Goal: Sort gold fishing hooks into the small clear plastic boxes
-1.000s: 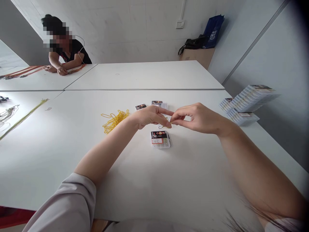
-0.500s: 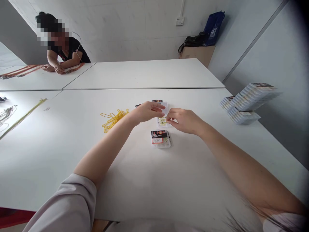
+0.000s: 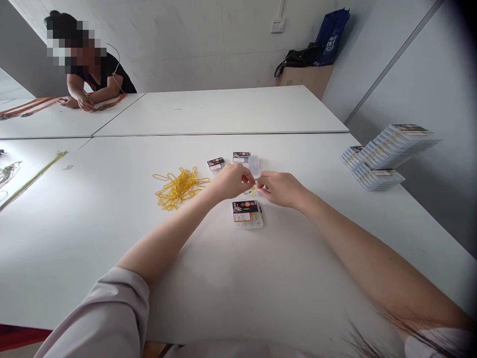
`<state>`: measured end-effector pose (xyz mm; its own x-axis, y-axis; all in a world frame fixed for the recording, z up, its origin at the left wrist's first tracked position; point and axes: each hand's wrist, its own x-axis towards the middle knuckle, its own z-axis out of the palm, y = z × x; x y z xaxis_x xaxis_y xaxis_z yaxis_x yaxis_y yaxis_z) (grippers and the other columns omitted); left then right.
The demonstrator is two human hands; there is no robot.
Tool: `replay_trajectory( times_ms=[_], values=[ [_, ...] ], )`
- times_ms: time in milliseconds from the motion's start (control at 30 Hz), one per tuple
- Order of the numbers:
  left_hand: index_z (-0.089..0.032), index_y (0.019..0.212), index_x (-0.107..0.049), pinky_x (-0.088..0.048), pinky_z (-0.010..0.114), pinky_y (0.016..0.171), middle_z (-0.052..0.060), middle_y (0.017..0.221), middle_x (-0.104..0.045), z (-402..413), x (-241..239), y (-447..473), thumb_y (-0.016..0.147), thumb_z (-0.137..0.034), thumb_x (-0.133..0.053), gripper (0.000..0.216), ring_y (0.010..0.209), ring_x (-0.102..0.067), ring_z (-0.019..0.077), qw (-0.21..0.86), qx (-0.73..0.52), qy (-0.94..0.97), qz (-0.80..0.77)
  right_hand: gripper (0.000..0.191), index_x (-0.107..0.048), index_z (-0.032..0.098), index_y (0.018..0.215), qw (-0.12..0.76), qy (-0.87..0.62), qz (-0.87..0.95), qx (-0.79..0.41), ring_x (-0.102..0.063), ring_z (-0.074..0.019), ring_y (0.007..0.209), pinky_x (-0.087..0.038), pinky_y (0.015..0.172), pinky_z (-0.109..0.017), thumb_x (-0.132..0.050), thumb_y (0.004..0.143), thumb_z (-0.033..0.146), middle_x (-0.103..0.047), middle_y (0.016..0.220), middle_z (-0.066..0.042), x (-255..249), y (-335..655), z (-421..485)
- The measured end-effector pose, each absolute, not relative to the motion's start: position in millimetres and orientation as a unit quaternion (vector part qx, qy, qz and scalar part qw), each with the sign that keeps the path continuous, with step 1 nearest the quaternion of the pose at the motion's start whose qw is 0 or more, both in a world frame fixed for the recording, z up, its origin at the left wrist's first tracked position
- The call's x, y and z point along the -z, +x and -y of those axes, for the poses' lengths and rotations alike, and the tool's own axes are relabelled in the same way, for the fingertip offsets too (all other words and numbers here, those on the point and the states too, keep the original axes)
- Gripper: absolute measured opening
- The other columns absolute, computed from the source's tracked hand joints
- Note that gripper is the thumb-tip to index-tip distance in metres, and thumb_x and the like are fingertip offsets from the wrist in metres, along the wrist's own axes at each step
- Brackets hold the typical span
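Note:
My left hand (image 3: pixel 235 180) is over a small clear plastic box (image 3: pixel 255 164) whose lid stands open; its fingers are bent and pinched together, hiding most of the tray. From the other side my right hand (image 3: pixel 280 188) meets it at the tray, thumb and forefinger pinched close to a small yellow piece. What either fingertip grips is too small to make out. Just in front lies a closed clear box (image 3: pixel 247 215) with a black label, with small pieces inside. A loose heap of yellow cord loops (image 3: pixel 180 188) lies left of my left wrist.
Behind my left hand lie two more black-labelled boxes, one at the left (image 3: pixel 215 164). Stacked boxes (image 3: pixel 391 149) stand at the table's right side. A co-worker (image 3: pixel 100 79) leans over orange strands at the far left. Yellow-green strands (image 3: pixel 35 179) lie at the left.
My left hand has lowered onto the tray and its fingers have closed. My right hand stays beside it, still pinching. The view has shifted slightly.

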<state>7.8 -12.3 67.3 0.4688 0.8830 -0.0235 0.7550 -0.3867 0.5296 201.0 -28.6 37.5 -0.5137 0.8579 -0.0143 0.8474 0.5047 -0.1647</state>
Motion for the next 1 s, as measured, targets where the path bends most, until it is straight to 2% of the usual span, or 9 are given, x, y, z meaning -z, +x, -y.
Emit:
replay_trajectory(
  times_ms=[433,1000],
  values=[
    [-0.021,0.094,-0.083,-0.050,0.030,0.076,0.007,0.092,-0.078,9.3,-48.3,19.7,0.082,-0.029,-0.061,0.026,0.086,-0.068,0.0213,0.217,-0.070,0.842,-0.490,0.025,-0.073,0.019,0.099,0.002,-0.496,0.864,-0.085,-0.068,-0.0212,0.088,-0.041,0.066,-0.030,-0.048,0.097,0.020,-0.072,0.104,-0.007,-39.8,198.9,28.2],
    [-0.022,0.086,-0.080,-0.047,0.029,0.072,0.005,0.087,-0.076,5.2,-41.3,17.2,0.079,-0.029,-0.059,0.023,0.084,-0.067,0.0212,0.185,-0.076,0.869,-0.453,0.018,-0.070,0.020,0.083,0.025,-0.522,0.845,-0.116,-0.069,-0.0205,0.083,-0.041,0.063,-0.029,-0.054,0.092,0.020,-0.075,0.099,-0.005,-39.6,198.3,25.6]
  ],
)
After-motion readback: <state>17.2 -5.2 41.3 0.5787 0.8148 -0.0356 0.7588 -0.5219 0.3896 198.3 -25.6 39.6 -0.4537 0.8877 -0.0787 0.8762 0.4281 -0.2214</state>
